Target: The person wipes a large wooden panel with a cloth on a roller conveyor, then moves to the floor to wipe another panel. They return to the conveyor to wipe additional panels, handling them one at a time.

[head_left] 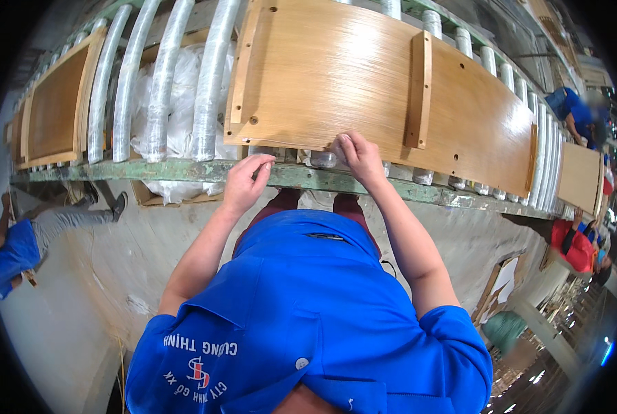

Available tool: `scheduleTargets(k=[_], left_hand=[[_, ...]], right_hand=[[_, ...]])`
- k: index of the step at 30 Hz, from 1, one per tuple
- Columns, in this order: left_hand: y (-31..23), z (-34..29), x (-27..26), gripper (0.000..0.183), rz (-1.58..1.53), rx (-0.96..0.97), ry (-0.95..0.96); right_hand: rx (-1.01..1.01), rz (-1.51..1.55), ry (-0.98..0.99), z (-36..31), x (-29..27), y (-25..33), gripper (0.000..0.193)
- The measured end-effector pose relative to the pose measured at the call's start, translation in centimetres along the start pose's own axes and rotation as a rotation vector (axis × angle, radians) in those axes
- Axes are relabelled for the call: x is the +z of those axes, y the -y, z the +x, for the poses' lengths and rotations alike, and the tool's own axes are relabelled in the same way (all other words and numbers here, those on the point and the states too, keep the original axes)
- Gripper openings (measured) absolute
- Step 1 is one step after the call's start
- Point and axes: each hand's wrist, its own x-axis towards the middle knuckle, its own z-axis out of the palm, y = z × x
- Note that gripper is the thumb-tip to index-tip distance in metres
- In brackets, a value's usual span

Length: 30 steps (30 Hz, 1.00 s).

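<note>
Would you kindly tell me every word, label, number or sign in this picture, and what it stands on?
Wearer's blue shirt: white lettering on the left chest, upside down in view; I won't copy the wording.
Same shirt: a red-and-white emblem amid the lettering, likewise not copied.
Large wooden panel: no lettering visible.
Co-workers' shirts: too small or blurred to tell.

Smooth, glossy wooden panel; shiny plastic-wrapped rollers; rough painted rail.
</note>
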Motion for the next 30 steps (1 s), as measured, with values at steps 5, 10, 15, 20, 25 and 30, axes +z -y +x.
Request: scheduleTargets(k=[5, 10, 15, 20, 25, 30], left_hand=[[-2.0, 2.2, 2.2, 0.013, 0.023, 0.097, 0.078], [-3.6, 4.7, 4.2, 0.011, 0.122, 0.250, 0.099], [-4.1, 7.6, 6.2, 0.014, 0.252, 0.336, 0.162], [-4.7, 9.9, 8.5, 0.022, 0.413, 0.318, 0.231], [-5.7, 11.6, 11.6, 0.035, 0.604, 0.299, 0.259], [-6.0, 12.8, 14.8, 0.046, 0.687, 0.269, 0.312]], right_hand=[[0.047, 0.032, -0.191, -2.5, -3.3, -3.4, 0.026], [0.071, 0.019, -0.317, -3.8, -5.5, -4.9, 0.024], [0.106, 0.066, -0.256, -3.7, -6.0, -5.5, 0.023], [0.043, 0.090, -0.289, -3.9, -6.0, -6.2, 0.022], [0.086, 0.105, -0.345, -4.8, -7.9, -8.0, 0.025], [0.137, 0.120, -0.432, -6.1, -10.9, -10.6, 0.025]])
